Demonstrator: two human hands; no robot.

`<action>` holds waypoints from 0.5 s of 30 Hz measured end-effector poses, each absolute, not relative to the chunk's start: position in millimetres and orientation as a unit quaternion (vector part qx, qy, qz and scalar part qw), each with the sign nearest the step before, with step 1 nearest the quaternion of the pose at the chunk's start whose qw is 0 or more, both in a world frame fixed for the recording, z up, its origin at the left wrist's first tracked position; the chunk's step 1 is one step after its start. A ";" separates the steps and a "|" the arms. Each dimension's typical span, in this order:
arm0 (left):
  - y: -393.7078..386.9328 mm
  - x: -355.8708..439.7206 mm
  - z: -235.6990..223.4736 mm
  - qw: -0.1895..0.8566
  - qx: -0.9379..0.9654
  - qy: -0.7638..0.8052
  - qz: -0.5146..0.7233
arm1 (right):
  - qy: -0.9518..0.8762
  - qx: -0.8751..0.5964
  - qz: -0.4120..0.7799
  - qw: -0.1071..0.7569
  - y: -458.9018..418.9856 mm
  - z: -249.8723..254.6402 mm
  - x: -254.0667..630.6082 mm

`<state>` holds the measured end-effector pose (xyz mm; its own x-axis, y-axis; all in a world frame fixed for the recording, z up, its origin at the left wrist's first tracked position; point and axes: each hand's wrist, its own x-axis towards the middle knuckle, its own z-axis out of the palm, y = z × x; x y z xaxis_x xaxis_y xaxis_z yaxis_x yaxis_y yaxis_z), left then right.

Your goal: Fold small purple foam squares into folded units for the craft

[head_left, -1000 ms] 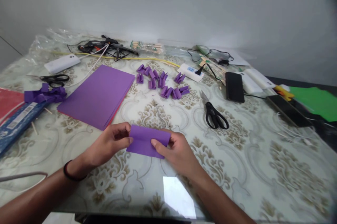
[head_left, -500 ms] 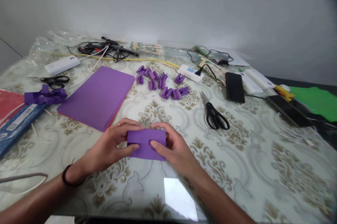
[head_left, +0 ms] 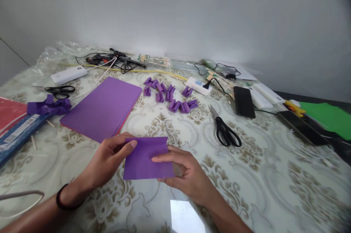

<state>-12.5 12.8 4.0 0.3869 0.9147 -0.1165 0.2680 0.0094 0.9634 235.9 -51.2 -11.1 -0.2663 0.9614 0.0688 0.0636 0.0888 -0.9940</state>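
Both hands hold a small purple paper sheet (head_left: 145, 160) just above the patterned table (head_left: 260, 174), near the front edge. My left hand (head_left: 108, 160) pinches its upper left corner with thumb and fingers. My right hand (head_left: 183, 172) grips its right side, thumb lying across the top face. The sheet shows a faint horizontal crease and looks unfolded flat.
A stack of purple sheets (head_left: 105, 107) lies behind the hands, with several folded purple pieces (head_left: 171, 94) further back. Black scissors (head_left: 226, 132) lie to the right, other scissors (head_left: 60, 90) far left. Phones (head_left: 242, 101), a power strip (head_left: 197, 85), cables and purple scraps (head_left: 49, 106) surround them.
The paper was folded in half half a second ago; now it is opened out into a larger sheet. Both hands shifted slightly toward me.
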 end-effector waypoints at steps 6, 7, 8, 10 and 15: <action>9.1 -9.5 4.2 0.595 0.589 0.457 0.300 | -0.573 -0.394 0.564 0.446 -50.4 -14.0 230.8; 9.1 -9.4 3.1 0.603 0.583 0.455 0.300 | -0.568 -0.392 0.569 0.448 -50.4 -14.9 230.5; 9.2 -9.5 1.7 0.611 0.575 0.454 0.300 | -0.563 -0.391 0.573 0.450 -50.4 -15.8 230.2; 9.5 -10.2 -1.7 0.628 0.561 0.450 0.298 | -0.552 -0.389 0.580 0.456 -50.2 -17.0 229.3; 9.1 -10.0 -4.8 0.654 0.549 0.428 0.296 | -0.532 -0.388 0.593 0.463 -49.9 -17.6 227.2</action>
